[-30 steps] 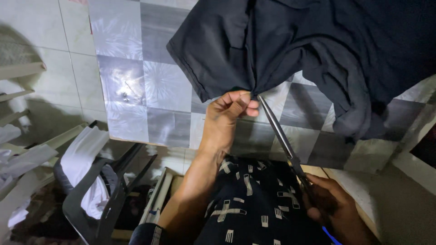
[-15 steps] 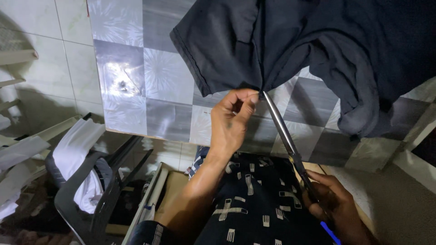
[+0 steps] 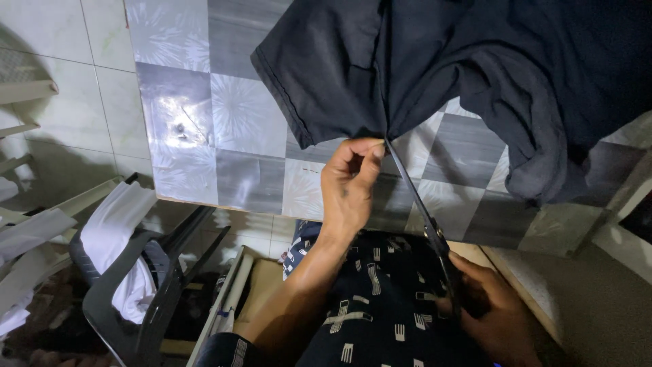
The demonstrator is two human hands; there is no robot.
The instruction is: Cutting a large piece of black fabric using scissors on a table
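A dark navy garment (image 3: 462, 75) lies spread on a table topped with grey-and-white checkered sheet (image 3: 231, 129). My left hand (image 3: 350, 183) pinches the garment's near edge at the middle, fingers curled on the cloth. My right hand (image 3: 492, 309), low at the right over my patterned lap, grips the handles of long scissors (image 3: 414, 197). Their blades run up and to the left, and the tips meet the cloth edge right beside my left thumb. The blades look nearly closed.
A dark plastic chair (image 3: 146, 285) draped with white cloth (image 3: 119, 224) stands at the lower left. A cardboard box (image 3: 255, 292) sits under the table edge. White tiled wall (image 3: 54, 41) and pale slats fill the left side.
My view and the cloth have shifted; the scissor tips have advanced up into the garment's edge. My left hand has moved from gripping lower down to pinching right at the cut.
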